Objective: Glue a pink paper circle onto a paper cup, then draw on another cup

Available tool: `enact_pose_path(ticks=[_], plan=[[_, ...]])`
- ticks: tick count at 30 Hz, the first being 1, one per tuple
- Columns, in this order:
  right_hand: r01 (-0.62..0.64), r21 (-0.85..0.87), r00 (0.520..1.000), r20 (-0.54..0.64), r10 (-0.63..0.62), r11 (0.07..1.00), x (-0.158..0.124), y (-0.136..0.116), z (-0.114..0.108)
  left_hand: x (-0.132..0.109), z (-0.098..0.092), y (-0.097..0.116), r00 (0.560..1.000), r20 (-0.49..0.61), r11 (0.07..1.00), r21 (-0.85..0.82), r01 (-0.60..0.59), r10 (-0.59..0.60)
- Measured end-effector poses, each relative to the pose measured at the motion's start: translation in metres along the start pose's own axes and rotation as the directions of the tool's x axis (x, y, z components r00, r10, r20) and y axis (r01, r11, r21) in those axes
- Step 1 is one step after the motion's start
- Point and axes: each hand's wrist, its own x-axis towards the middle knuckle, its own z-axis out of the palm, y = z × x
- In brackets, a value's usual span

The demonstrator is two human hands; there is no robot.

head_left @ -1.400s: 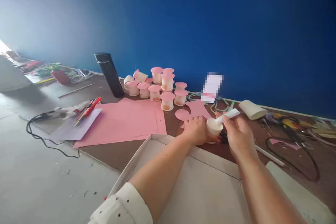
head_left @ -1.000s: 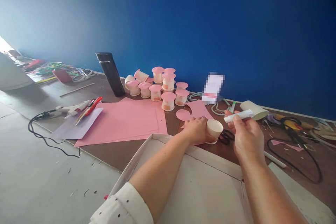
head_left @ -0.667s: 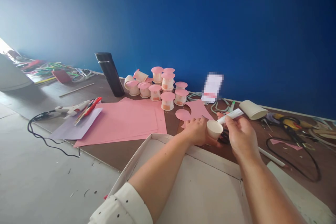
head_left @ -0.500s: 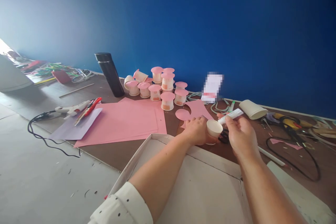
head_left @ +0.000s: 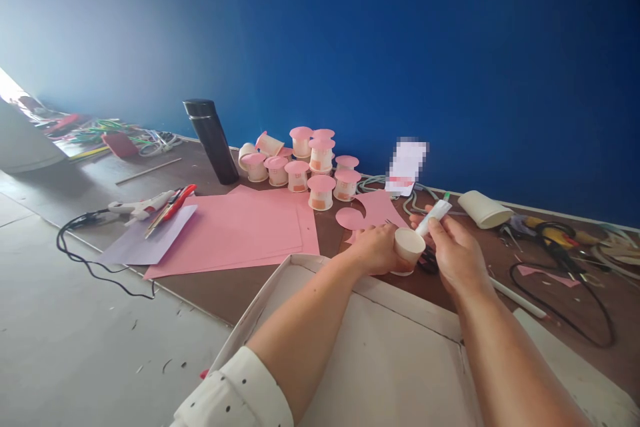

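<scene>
My left hand (head_left: 377, 249) is wrapped round a small white paper cup (head_left: 409, 247), which stands upright with its open mouth facing up. Between the fingers of my right hand (head_left: 457, 250) is a white glue stick (head_left: 434, 217), its lower end at the cup's rim. A pink paper disc (head_left: 350, 218) lies just beyond my left hand, beside a pink sheet with cut-outs (head_left: 381, 208). Behind it stand several paper cups topped with pink discs (head_left: 321, 192), some stacked. Scissors with black handles (head_left: 429, 259) are partly hidden behind the cup.
Large pink sheets (head_left: 240, 230) lie to the left, with a glue gun (head_left: 143, 205) and a red cutter (head_left: 179, 199) past them. A black flask (head_left: 213, 143) stands near the blue wall. A shallow white tray (head_left: 390, 347) is under my forearms. Another paper cup (head_left: 483, 209) lies tipped at right.
The glue stick has swung to a steeper angle and shifted slightly left at the cup's rim. My left hand keeps its hold on the cup. The view has shifted slightly.
</scene>
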Motion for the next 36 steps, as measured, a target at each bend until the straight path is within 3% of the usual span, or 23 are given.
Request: enact_pose_path(ticks=[3,8,12,16,22,27,30,33,36], plan=[[0.01,-0.033,0.999,-0.047,-0.011,0.999,0.002,0.003,-0.002,-0.001,-0.001,-0.001,1.0,0.005,0.999,-0.029,-0.014,0.014],[0.045,0.117,0.997,-0.071,-0.037,0.992,-0.001,-0.005,0.002,-0.001,-0.003,-0.002,0.999,0.048,1.0,-0.024,0.007,-0.006],[0.044,0.008,0.999,0.014,-0.044,0.999,0.0,-0.004,0.006,0.001,-0.004,-0.004,0.998,0.069,0.999,-0.03,-0.01,0.012],[0.096,-0.143,0.994,-0.046,-0.103,0.985,0.002,0.001,0.003,0.002,-0.003,-0.006,0.997,0.065,0.998,-0.044,-0.039,0.042],[0.102,0.06,0.993,-0.07,-0.097,0.993,-0.005,-0.008,0.005,0.004,0.0,-0.005,0.998,0.049,0.999,0.013,-0.037,0.036],[0.054,-0.031,0.998,0.017,-0.053,0.998,-0.004,-0.007,0.007,0.007,0.003,-0.008,0.997,0.052,0.996,0.06,-0.063,0.06],[0.075,-0.101,0.997,-0.027,-0.078,0.992,-0.002,-0.004,0.006,0.009,0.003,-0.011,0.996,0.058,0.995,0.064,-0.077,0.073],[0.095,-0.035,0.993,-0.062,-0.097,0.995,-0.003,-0.006,0.006,0.008,0.003,-0.011,0.996,0.051,0.995,0.069,-0.077,0.073],[0.095,0.022,0.996,-0.002,-0.095,0.995,-0.006,-0.011,0.008,0.008,0.001,-0.01,0.995,0.066,0.994,0.077,-0.079,0.074]])
